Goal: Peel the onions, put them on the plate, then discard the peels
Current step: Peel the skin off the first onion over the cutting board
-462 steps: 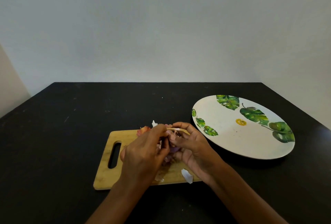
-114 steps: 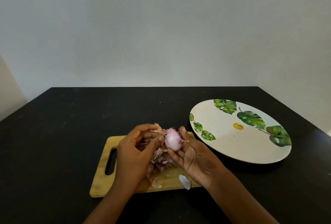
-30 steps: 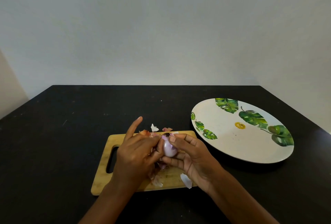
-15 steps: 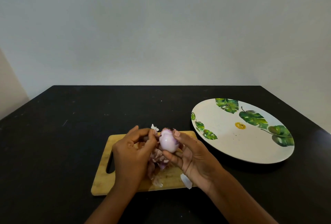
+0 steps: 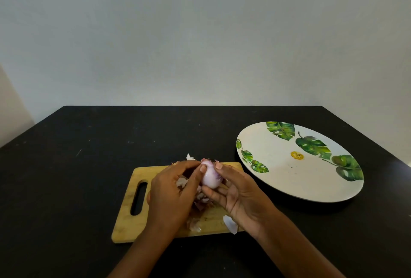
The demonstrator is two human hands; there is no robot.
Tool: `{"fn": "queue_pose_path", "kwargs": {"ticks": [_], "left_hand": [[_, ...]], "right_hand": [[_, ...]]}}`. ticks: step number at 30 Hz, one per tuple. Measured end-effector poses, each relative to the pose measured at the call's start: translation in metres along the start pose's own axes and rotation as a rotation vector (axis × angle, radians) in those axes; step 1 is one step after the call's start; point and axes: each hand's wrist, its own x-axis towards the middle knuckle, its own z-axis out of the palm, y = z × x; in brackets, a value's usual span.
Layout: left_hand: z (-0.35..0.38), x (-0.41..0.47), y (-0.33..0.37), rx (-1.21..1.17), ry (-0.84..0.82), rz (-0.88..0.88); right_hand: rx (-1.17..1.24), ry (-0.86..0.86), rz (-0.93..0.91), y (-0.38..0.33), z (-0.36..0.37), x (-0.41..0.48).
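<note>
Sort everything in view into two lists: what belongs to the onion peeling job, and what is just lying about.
Belongs to the job:
onion, gripped by left hand and right hand
loose peels
cutting board under them
leaf-patterned plate, no onion on it

Just there:
black table
pale wall behind it

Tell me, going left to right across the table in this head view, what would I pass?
The cutting board's handle slot → left hand → onion → right hand → leaf-patterned plate.
</note>
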Motion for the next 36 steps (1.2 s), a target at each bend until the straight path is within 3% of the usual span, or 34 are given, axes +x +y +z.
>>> {"fn": "queue_pose_path", "kwargs": {"ticks": [4, 13, 15, 21, 36], "left_hand": [[0.004, -0.002, -0.008, 0.036, 0.012, 0.058], [0.006, 0.001, -0.022, 0.382, 0.105, 0.454], [0.008, 0.0, -0.023, 0.363, 0.075, 0.417], [0.007, -0.003, -0.016, 0.12, 0.048, 0.045], [0.004, -0.002, -0.01, 0.225, 0.029, 0.097]], "right_hand": [[-0.052, -0.002, -0.019, 0.0, -0.001, 0.0], [-0.112, 0.018, -0.006, 0.002, 0.001, -0.001], [-0.11, 0.014, 0.0, 0.002, 0.001, -0.001], [-0.013, -0.016, 0.03, 0.003, 0.003, -0.001], [0.15, -0.199, 0.114, 0.004, -0.007, 0.001]]}}
